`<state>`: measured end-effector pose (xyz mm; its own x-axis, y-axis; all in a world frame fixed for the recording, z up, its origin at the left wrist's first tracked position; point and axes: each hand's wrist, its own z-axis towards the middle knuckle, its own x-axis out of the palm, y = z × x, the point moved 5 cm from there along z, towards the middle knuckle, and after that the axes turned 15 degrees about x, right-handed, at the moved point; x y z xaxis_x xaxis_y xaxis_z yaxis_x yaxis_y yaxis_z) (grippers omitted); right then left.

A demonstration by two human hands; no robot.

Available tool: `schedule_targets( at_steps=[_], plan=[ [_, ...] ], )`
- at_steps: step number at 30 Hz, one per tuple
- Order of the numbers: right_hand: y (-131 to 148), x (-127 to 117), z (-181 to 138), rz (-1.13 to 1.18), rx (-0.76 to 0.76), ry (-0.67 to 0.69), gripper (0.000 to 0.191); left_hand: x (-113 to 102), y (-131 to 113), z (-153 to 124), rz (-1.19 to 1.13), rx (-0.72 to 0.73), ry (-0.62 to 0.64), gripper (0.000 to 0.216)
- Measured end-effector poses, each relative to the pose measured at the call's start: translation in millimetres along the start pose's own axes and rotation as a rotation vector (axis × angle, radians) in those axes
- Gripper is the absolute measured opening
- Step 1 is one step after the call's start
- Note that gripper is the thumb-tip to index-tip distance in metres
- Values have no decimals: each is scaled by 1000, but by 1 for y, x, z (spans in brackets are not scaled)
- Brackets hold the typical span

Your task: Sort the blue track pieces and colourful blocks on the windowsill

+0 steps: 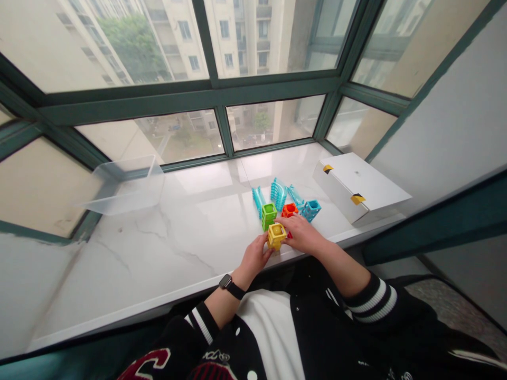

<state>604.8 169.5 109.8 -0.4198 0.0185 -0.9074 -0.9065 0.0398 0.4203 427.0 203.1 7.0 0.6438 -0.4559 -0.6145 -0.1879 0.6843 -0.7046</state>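
Observation:
A yellow toy block (pixel 276 235) stands near the front edge of the white marble sill (pixel 190 232). My left hand (pixel 255 258) pinches its left side, and my right hand (pixel 301 234) closes on its right side. Just behind it stand a green block (pixel 269 215), an orange block (pixel 289 209) and a blue block (pixel 311 209). Turquoise curved track pieces (pixel 278 193) lie behind those. A black watch sits on my left wrist.
A clear plastic tub (pixel 125 183) rests at the back left of the sill. A white cardboard box (pixel 358 187) lies at the right end. Green-framed windows close off the back. My lap in a black jacket is below the sill edge.

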Motion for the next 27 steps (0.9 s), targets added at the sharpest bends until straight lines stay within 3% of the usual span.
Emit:
schedule_targets(
  at_steps=[27],
  plan=[
    [-1, 1, -1, -14, 4, -1, 71, 2, 2, -1, 18, -6, -19, 53]
  ],
)
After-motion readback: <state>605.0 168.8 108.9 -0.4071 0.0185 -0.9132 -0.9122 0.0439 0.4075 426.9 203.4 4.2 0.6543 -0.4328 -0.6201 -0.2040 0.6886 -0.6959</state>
